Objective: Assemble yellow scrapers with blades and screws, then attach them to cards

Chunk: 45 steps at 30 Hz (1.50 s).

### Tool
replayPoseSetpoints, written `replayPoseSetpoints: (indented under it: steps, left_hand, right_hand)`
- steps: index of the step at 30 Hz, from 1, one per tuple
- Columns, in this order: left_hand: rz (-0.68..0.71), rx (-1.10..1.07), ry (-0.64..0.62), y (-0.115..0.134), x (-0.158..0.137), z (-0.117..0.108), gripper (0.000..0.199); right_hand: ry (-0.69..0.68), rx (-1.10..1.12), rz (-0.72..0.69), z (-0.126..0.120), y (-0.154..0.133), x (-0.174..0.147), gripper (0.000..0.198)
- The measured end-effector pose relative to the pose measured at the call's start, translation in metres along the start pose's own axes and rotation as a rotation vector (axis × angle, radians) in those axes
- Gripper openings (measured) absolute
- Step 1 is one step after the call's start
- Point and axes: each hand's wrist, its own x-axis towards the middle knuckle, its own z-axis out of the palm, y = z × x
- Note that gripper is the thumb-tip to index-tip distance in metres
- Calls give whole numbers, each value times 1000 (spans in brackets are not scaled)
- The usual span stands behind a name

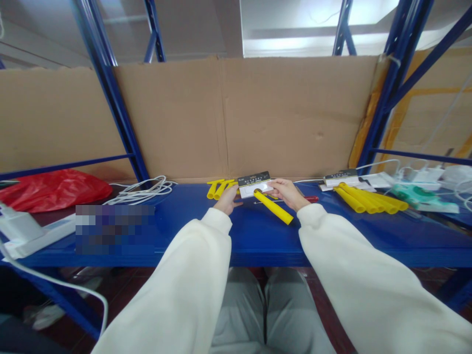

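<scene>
Blue metal shelving (258, 236) served as the work surface, backed by a wall of brown cardboard (236, 118). Nearest the camera were the person's knees in grey trousers, then two cream sleeves reaching forward over the shelf's front edge. The left hand (227, 199) lay with fingers loosely curled against the left end of a small white packet with a dark label (254, 184). The right hand (286, 191) was closed on the packet's right end, thumb on top. A yellow tube (273, 207) lay slanted just in front of the packet, between the two hands, its far end touching the packet; whether the right hand gripped it too was unclear. A red-handled tool (311, 198) lay just right of that hand. Farther left were short yellow pieces (219, 187), coiled white cable (142, 191) and a red plastic bag (51, 189). Farther right lay more yellow tubes (368, 199) and another packet (341, 178).
</scene>
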Motion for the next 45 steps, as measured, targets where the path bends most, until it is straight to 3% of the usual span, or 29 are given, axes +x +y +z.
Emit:
replayPoseSetpoints:
  steps: [6, 9, 19, 26, 33, 37, 45]
  left_hand:
    - [-18, -6, 55, 2, 1, -3, 12]
    - [-21, 0, 7, 2, 0, -3, 12]
    - [14, 223, -451, 0, -17, -1, 33]
    - [67, 177, -649, -6, -19, 1, 65]
    - [101, 188, -647, -11, -19, 3, 75]
    - [140, 170, -612, -16, -14, 5, 69]
    - [186, 42, -417, -22, -11, 13, 47]
  right_hand:
    - [134, 41, -31, 2, -6, -3, 27]
    - [180, 72, -49, 2, -8, -4, 29]
    - [243, 97, -84, 2, -5, 0, 28]
    - [216, 74, -93, 1, 0, 3, 25]
    - [179, 53, -104, -1, 7, 7, 18]
    - [179, 52, -84, 2, 9, 5, 18]
    - [112, 38, 1, 9, 6, 1, 20]
